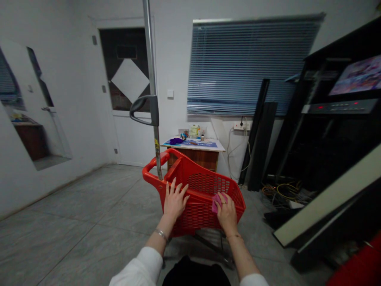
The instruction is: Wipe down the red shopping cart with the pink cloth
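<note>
A red plastic shopping cart basket [190, 216] with slotted sides stands in front of me, its rounded handle end to the left. My left hand [175, 200] rests on the near rim with its fingers spread, holding nothing. In my right hand [228, 212] is a pink cloth [218, 201], pressed against the near side of the basket toward its right end. A metal pole [151, 59] with a dark grey grip [145, 110] rises at the cart's left end.
Behind the cart is a small desk [216, 146] with a purple cloth [176, 141] and bottles. Dark panels and a black rack [315, 143] with cables and a lit screen stand right. A white door [131, 135] is back left.
</note>
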Demonstrator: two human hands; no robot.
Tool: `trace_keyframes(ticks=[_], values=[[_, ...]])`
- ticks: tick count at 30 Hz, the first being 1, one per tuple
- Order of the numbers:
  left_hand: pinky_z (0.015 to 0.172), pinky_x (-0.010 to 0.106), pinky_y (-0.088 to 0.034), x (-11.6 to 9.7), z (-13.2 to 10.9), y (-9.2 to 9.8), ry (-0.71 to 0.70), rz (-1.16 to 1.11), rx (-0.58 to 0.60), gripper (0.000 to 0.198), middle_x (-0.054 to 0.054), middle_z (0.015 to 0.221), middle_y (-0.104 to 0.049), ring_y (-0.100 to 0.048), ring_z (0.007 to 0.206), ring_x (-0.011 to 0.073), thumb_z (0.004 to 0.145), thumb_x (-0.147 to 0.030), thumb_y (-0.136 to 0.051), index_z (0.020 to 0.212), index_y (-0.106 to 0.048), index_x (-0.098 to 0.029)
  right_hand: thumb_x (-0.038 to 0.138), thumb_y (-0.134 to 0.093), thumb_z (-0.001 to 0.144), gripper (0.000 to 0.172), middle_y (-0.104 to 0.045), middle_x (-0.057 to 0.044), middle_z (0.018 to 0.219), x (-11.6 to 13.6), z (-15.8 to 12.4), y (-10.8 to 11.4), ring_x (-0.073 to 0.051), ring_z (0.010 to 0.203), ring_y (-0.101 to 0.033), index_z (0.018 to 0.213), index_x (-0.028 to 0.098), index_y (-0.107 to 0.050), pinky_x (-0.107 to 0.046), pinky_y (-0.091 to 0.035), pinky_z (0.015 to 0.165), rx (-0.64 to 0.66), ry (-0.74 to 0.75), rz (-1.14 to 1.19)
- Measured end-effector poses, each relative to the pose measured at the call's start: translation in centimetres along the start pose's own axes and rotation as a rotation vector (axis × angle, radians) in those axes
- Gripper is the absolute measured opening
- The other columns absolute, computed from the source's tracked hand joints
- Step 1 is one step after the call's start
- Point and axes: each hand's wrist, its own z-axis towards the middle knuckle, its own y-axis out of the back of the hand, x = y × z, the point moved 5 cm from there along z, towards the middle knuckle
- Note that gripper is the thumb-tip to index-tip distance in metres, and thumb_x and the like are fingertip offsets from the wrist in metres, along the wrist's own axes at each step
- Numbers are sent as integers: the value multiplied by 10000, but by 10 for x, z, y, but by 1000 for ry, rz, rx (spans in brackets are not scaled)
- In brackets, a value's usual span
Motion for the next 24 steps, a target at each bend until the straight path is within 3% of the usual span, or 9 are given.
trace_keyframes(ticks=[3, 5, 7, 12, 15, 18, 24], values=[[1201, 590, -154, -3, 0, -2, 11, -19, -10, 437, 62, 1317, -627, -266, 1450, 314, 917, -425, -524, 1341, -565, -328, 442, -396, 959, 461, -541, -175, 1247, -43, -8, 23, -275, 1152, -504, 1277, 162, -580, -460, -432, 968, -111, -121, -62], [1200, 593, -154, -6, 0, -3, 15, -28, -13, 439, 67, 1322, -622, -253, 1455, 318, 912, -431, -532, 1335, -572, -322, 454, -383, 961, 482, -550, -193, 1215, -50, -9, 28, -285, 1126, -513, 1244, 130, -600, -460, -435, 948, -181, -204, -101], [1199, 598, -151, -8, 0, -2, 22, -30, -12, 439, 67, 1329, -618, -240, 1460, 320, 910, -442, -533, 1329, -578, -319, 438, -375, 967, 470, -552, -197, 1213, -32, -4, 21, -284, 1132, -510, 1222, 123, -613, -456, -427, 956, -194, -221, -111], [1199, 597, -149, -8, 0, 2, 21, -17, -12, 438, 69, 1331, -618, -243, 1459, 319, 915, -441, -524, 1331, -576, -315, 358, -399, 974, 399, -529, -151, 1299, 60, 16, -29, -244, 1208, -475, 1299, 199, -569, -430, -411, 1005, 25, -11, -2], [1194, 596, -168, -5, -1, 2, 2, -15, -6, 438, 72, 1324, -622, -257, 1454, 319, 914, -424, -525, 1336, -572, -317, 353, -416, 969, 409, -529, -143, 1308, 78, 19, -38, -241, 1211, -479, 1337, 220, -536, -433, -427, 1001, 58, 25, 34], [1191, 598, -180, -1, -1, 1, -10, -22, 4, 441, 71, 1320, -623, -270, 1448, 321, 916, -416, -521, 1344, -563, -317, 359, -408, 972, 414, -534, -130, 1306, 53, 12, -26, -234, 1193, -495, 1348, 233, -523, -434, -434, 1004, 64, 60, 51], [1193, 601, -170, -4, 0, -2, 6, -42, -3, 429, 63, 1331, -614, -246, 1457, 320, 919, -440, -515, 1328, -574, -324, 462, -385, 961, 476, -551, -169, 1229, -49, -7, 21, -273, 1143, -521, 1285, 171, -577, -452, -445, 960, -94, -131, -49]])
